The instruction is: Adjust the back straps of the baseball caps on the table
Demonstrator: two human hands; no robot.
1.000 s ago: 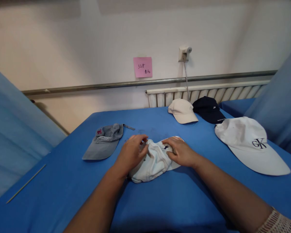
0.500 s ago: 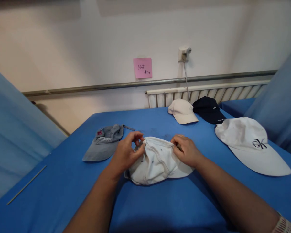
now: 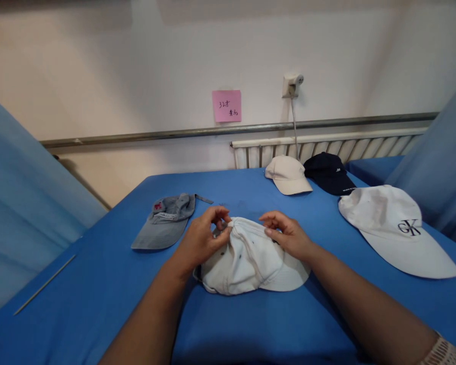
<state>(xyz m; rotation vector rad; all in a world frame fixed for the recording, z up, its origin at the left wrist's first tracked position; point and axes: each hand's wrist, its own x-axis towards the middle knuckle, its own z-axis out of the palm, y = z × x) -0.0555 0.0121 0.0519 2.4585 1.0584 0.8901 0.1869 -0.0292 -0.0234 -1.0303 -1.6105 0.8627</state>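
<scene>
A pale, off-white baseball cap (image 3: 247, 261) sits on the blue-covered table in front of me, its brim pointing right. Creases run across its raised crown. My left hand (image 3: 207, 235) pinches the top of the crown between thumb and fingertips. On the far right side of the crown, my right hand (image 3: 289, 235) has thumb and fingers apart, close against the front panel and hiding the logo area. The thumb seems to rest on the cloth. The cap's back edge lies low, below my left wrist.
Left of my hands lies a grey cap (image 3: 163, 223) with its strap sticking out. A beige cap (image 3: 288, 175), a navy cap (image 3: 329, 172) and a large white cap (image 3: 395, 223) stand to the right. A thin stick (image 3: 45, 284) lies near the left edge of the blue table cover (image 3: 110, 294).
The crown has risen from crumpled to fuller, and the brim has shifted right and toward me. My right hand moved from the brim to the crown front, pinched it, then loosened its fingers.
</scene>
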